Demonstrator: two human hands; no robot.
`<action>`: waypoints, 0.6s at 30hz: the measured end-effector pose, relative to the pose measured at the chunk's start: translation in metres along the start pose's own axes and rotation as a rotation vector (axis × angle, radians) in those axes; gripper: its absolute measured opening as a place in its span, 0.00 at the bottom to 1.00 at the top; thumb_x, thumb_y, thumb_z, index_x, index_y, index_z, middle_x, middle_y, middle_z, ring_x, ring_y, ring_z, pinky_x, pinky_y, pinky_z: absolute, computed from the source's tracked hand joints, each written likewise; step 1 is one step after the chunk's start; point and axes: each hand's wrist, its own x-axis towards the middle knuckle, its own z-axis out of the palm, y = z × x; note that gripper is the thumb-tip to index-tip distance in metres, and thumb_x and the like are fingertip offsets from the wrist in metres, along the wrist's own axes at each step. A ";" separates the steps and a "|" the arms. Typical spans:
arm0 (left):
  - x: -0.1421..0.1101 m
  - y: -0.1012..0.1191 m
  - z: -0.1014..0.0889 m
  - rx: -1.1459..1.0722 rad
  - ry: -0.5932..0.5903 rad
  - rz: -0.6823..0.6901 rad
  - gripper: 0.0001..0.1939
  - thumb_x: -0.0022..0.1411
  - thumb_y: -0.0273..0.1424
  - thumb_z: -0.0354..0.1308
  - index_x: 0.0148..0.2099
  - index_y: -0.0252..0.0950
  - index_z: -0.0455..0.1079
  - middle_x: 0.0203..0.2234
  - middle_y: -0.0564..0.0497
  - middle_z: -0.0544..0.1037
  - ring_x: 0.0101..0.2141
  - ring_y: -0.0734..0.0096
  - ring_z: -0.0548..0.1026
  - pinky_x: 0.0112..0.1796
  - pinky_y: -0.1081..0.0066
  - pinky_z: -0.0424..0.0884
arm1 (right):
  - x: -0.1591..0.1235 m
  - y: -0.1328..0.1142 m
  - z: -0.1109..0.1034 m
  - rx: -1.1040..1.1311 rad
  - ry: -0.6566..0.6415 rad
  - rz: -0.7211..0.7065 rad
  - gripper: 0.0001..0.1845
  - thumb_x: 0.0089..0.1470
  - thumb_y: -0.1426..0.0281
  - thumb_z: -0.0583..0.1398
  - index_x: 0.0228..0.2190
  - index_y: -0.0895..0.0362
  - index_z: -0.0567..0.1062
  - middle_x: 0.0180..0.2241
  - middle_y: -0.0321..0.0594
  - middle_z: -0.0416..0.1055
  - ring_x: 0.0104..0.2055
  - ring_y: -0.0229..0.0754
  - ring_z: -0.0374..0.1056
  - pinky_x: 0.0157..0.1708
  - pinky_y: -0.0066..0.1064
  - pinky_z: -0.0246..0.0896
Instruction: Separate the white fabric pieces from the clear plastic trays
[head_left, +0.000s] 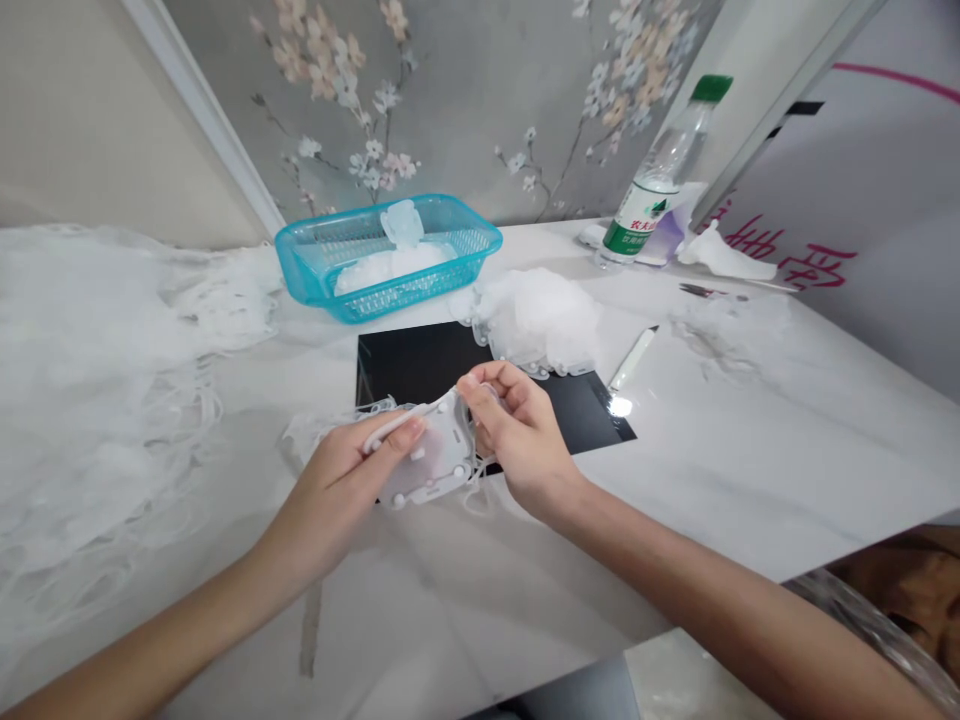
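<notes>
A translucent white plastic piece (442, 452) with small round studs and slots along its edge is held above the front of a black mat (420, 362). My left hand (360, 455) grips its left side, thumb flat on its face. A soft white strip runs along the piece's upper edge from under that thumb. At the upper right corner my right hand (517, 425) pinches the strip's end between thumb and fingers. Thin white loops dangle below the right fingers. Just beyond the hands lies a pile of similar white pieces (536, 315), partly on the mat.
A blue basket (300, 275) holding white pieces stands at the back. Heaped white stringy material (90, 400) covers the left side. A white-handled knife or pen (634, 360), a water bottle (652, 190) and dark-tipped pliers or scissors (705, 291) are to the right.
</notes>
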 end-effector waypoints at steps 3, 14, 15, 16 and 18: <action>0.002 -0.002 -0.001 0.018 -0.011 -0.007 0.19 0.60 0.46 0.49 0.30 0.36 0.67 0.24 0.54 0.70 0.26 0.70 0.66 0.27 0.75 0.62 | 0.004 -0.003 -0.005 -0.164 -0.082 -0.025 0.17 0.45 0.57 0.64 0.27 0.57 0.66 0.17 0.26 0.54 0.16 0.27 0.47 0.15 0.23 0.43; 0.002 0.008 -0.013 -0.175 -0.036 -0.213 0.19 0.52 0.39 0.58 0.44 0.41 0.59 0.20 0.60 0.66 0.19 0.77 0.64 0.19 0.80 0.59 | 0.050 -0.075 -0.114 -1.390 0.823 -0.249 0.16 0.52 0.65 0.57 0.42 0.59 0.67 0.30 0.45 0.69 0.35 0.48 0.66 0.37 0.38 0.60; 0.001 0.010 -0.014 -0.195 -0.009 -0.225 0.22 0.50 0.37 0.59 0.47 0.43 0.56 0.20 0.62 0.66 0.18 0.78 0.63 0.18 0.80 0.58 | 0.054 -0.076 -0.128 -1.458 0.838 -0.051 0.23 0.50 0.64 0.58 0.46 0.61 0.65 0.32 0.48 0.69 0.36 0.51 0.67 0.35 0.39 0.60; 0.000 0.012 -0.015 -0.217 0.011 -0.220 0.25 0.49 0.37 0.59 0.48 0.44 0.54 0.21 0.62 0.67 0.18 0.78 0.63 0.18 0.80 0.59 | 0.058 -0.075 -0.139 -1.507 0.783 0.131 0.27 0.48 0.64 0.59 0.48 0.63 0.63 0.34 0.51 0.70 0.37 0.53 0.67 0.34 0.39 0.60; -0.001 0.014 -0.017 -0.224 0.012 -0.170 0.24 0.48 0.36 0.59 0.48 0.44 0.57 0.26 0.59 0.71 0.20 0.77 0.66 0.20 0.79 0.62 | 0.063 -0.070 -0.152 -1.576 0.642 0.310 0.29 0.48 0.66 0.58 0.51 0.64 0.62 0.36 0.55 0.70 0.38 0.55 0.68 0.33 0.38 0.61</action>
